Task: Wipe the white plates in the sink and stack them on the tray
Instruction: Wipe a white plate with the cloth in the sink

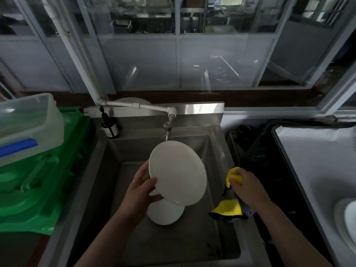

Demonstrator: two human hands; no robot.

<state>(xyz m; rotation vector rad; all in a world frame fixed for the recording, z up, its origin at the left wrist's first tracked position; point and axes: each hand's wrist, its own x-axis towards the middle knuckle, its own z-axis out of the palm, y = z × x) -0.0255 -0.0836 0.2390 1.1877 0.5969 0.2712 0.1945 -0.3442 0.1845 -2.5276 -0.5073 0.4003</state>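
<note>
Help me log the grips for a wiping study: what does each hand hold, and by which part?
The left hand grips a white plate by its lower-left rim, thumb on the face. The right hand clutches a bunched yellow cloth, the rest hanging below.

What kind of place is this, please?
Probably a commercial kitchen's dishwashing area: a deep stainless steel sink with white plates, stacked green plastic crates beside it, and metal kitchen equipment visible through the windows.

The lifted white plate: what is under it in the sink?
A second white plate lies below the lifted plate, which the left hand holds. Its upper part is covered; more plates there cannot be ruled out.
</note>
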